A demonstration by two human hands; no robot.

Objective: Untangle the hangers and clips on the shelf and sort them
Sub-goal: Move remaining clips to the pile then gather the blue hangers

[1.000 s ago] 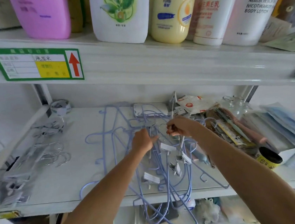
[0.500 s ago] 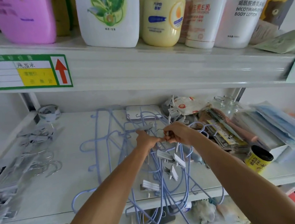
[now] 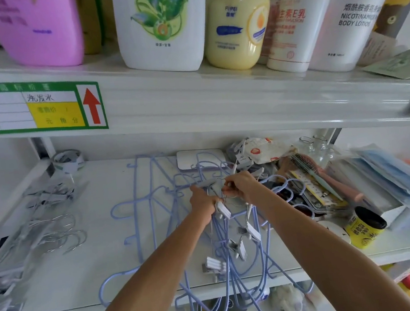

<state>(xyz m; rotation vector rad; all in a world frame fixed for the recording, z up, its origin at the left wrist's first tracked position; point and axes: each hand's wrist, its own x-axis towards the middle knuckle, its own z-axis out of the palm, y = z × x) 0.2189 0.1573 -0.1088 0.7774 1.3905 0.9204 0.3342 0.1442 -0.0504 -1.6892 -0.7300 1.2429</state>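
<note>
Metal hooks (image 3: 64, 232) lie far left on the shelf (image 3: 60, 287). Blue hangers (image 3: 150, 202) sprawl tangled mid-shelf and spill over its front edge, with white clips (image 3: 252, 233) caught among them. The left hand (image 3: 203, 203) has its grip clamped on the hangers. Just beside it, the right hand (image 3: 244, 186) has its grip pinched on a thin wire (image 3: 225, 199). A jar (image 3: 363, 229) stands right.

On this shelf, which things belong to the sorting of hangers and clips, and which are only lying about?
Job: blue hangers, white clips, metal-hook hangers at left, left hand, right hand.
Lying about: tape roll, hairbrush, yellow jar, lotion bottles above.
</note>
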